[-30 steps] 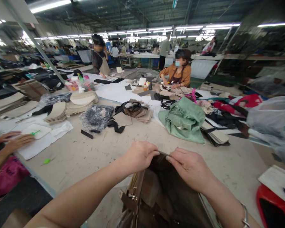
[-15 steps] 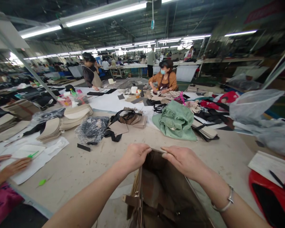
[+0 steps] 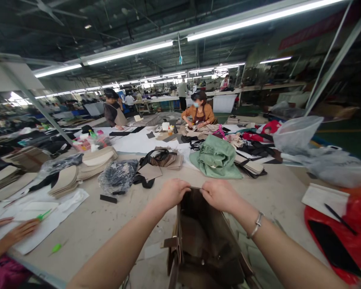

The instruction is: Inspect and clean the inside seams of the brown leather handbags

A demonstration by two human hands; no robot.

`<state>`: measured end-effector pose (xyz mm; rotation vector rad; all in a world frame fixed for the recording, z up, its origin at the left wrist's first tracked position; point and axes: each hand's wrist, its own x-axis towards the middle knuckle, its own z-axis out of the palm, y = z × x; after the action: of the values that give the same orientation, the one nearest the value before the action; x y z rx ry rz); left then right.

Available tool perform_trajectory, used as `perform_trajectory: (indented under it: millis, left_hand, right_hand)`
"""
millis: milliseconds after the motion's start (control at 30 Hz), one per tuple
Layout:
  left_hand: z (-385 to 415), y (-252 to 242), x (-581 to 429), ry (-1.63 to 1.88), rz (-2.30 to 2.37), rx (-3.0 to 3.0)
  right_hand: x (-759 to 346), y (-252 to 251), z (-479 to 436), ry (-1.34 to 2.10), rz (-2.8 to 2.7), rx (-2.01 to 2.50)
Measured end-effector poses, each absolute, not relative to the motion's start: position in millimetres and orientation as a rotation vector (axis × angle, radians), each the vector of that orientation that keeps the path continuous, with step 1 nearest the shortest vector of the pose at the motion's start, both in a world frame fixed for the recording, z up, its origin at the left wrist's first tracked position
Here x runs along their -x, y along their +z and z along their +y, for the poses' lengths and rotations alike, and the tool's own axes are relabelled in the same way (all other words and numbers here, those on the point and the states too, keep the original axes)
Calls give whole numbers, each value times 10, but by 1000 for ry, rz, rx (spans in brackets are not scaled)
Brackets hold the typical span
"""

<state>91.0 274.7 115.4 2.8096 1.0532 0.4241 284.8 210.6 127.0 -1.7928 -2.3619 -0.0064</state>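
A brown bag [image 3: 207, 241] stands open in front of me at the near side of the table, its dark inside facing up at me. At the far end of its mouth, my left hand [image 3: 175, 192] pinches the rim on the left. My right hand [image 3: 218, 193], with a silver bracelet on its wrist, grips the same rim a short way to the right. A strap tab with metal fittings sticks out on the bag's left side. The fingertips are partly hidden behind the rim.
Beyond the bag lie a green cloth bundle [image 3: 214, 157], a plastic-wrapped black bundle [image 3: 118, 175] and stacked beige pieces [image 3: 98, 161]. At right are a red bag [image 3: 319, 237] and a black phone [image 3: 333, 249]. A co-worker's hands [image 3: 21, 230] work at far left.
My right hand has come closer to my left along the rim and now closes on it. The view has tilted up and shifted slightly right.
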Motion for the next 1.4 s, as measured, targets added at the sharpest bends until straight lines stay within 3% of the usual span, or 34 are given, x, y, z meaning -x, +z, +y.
perform_trajectory:
  millis: [333,633,867,1067,1400]
  left_hand:
    - [2752,1141,-921,425,1140,-2803]
    - [2693,1167,-883,415,1071,-2789]
    - [2655,1130,-834,475,1015,-2734]
    - [2702,1174,-735,488,993,-2707]
    - [2549,1328,-981,296,900,-2920]
  right_hand:
    - [-2853,1290,2044,192,-2346,1687]
    - [-2864,1148,1961,581,-2140,1541]
    - [-3063,1080,1530,1214,-1562,1444]
    - [-3072,1127,997,1112,-1726,1649]
    - [-2904,1140,876,512,-1903,1814]
